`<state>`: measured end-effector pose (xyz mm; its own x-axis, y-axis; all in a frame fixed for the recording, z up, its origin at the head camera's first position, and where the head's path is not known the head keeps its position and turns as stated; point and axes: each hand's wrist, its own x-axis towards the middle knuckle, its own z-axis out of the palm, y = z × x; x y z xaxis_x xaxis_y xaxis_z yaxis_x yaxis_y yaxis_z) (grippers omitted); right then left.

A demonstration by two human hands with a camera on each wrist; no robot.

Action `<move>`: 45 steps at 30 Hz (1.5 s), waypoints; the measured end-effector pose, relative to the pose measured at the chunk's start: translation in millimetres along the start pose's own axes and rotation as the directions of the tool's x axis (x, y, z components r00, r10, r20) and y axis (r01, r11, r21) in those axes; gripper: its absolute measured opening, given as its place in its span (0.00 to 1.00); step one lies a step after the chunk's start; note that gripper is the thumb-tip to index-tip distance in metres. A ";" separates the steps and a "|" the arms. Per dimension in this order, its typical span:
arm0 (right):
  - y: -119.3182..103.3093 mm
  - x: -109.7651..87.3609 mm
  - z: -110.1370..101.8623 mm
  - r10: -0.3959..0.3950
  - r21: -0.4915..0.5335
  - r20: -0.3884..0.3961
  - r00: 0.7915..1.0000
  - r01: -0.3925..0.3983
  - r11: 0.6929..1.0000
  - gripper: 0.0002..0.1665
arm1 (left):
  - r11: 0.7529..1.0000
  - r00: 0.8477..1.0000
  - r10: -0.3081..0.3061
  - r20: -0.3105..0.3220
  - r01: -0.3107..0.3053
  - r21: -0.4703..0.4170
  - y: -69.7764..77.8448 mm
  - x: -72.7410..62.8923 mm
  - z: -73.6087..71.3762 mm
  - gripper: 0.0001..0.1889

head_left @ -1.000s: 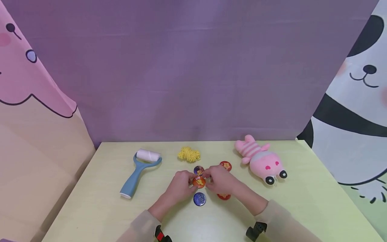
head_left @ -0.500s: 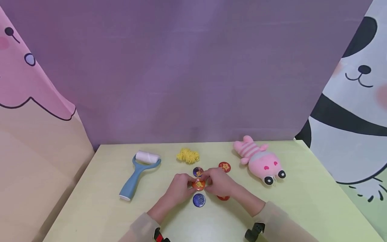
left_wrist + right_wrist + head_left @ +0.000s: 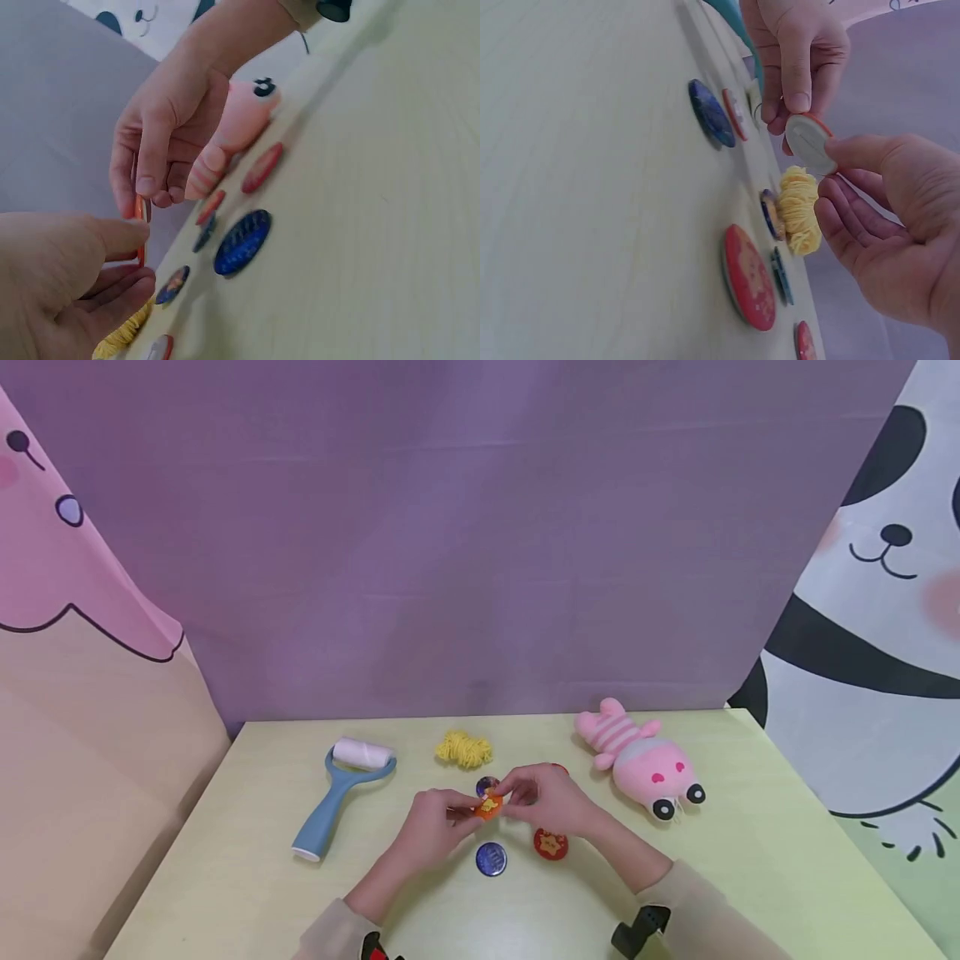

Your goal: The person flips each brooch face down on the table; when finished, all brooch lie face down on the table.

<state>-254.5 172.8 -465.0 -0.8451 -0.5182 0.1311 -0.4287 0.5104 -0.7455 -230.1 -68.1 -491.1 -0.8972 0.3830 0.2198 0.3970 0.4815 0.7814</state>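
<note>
My left hand (image 3: 431,828) and right hand (image 3: 553,797) pinch an orange button badge (image 3: 489,807) between fingertips and thumbs, one at each side. It is tilted and raised off the table; the right wrist view shows its pale back (image 3: 808,142). Under and around the hands lie a blue badge (image 3: 491,859), a dark patterned badge (image 3: 486,784) and a red badge (image 3: 551,844) with a star-like print. My right hand mostly covers another red badge (image 3: 560,768) in the head view. A teal-edged badge (image 3: 782,276) shows in the right wrist view.
Yellow yarn (image 3: 464,749) lies behind the badges. On the left is a blue-handled lint roller (image 3: 330,806); a pink plush toy (image 3: 645,764) lies at right. A purple cloth (image 3: 480,543) hangs beyond the table's (image 3: 225,877) far edge.
Both hands have lifted the orange badge from lying flat on the table and tilted it. The lower red badge, earlier partly covered by my right hand, now shows fully.
</note>
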 end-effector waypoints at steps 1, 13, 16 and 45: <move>-1.1 0.4 -1.7 -0.006 0.013 -0.006 1.000 0.006 1.000 0.10 | 0.999 1.000 -0.005 -0.001 0.005 -0.032 1.5 -0.1 -1.3 0.12; -7.2 -0.3 -12.1 -0.032 0.045 -0.109 0.994 0.037 0.998 0.04 | 0.947 0.996 -0.091 0.016 0.092 -0.307 16.4 3.9 -6.9 0.11; -6.0 0.1 -12.7 -0.029 0.069 -0.120 0.992 0.038 0.997 0.04 | 0.948 0.995 -0.099 -0.015 0.090 -0.306 20.9 5.3 -7.3 0.10; -6.5 -3.6 -12.0 0.041 0.159 -0.117 0.992 -0.022 0.987 0.10 | 0.945 0.979 -0.138 -0.150 0.085 -0.315 30.8 5.8 1.7 0.20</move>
<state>-252.4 179.5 -452.8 -0.8935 -0.4132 0.1759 -0.3538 0.4063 -0.8424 -222.7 -49.6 -466.8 -0.9621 0.1905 0.1950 0.2382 0.2393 0.9413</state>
